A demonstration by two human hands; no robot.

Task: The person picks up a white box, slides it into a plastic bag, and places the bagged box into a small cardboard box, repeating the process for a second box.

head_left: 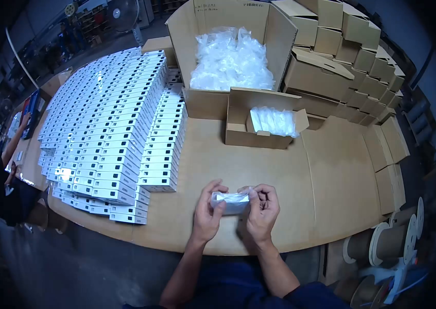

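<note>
Between my two hands, above the front of the cardboard-covered table [259,170], is a small clear plastic bag [234,205] with something whitish in it that I cannot make out. My left hand [208,212] grips its left end, thumb in front. The right end is pinched by my right hand [262,211], its fingers curled in. Beyond them stands an open brown carton [256,140] with a row of similar filled plastic bags [273,121] at its right side. Behind that, a large open carton [207,104] is heaped with clear plastic bags [233,62].
Stacked white boxes [99,129] with small black squares cover the table's left side. Many brown cartons [326,77] pile up at the back right, with more along the right edge. Spools [393,239] stand low at right. Another person [6,180] works at far left.
</note>
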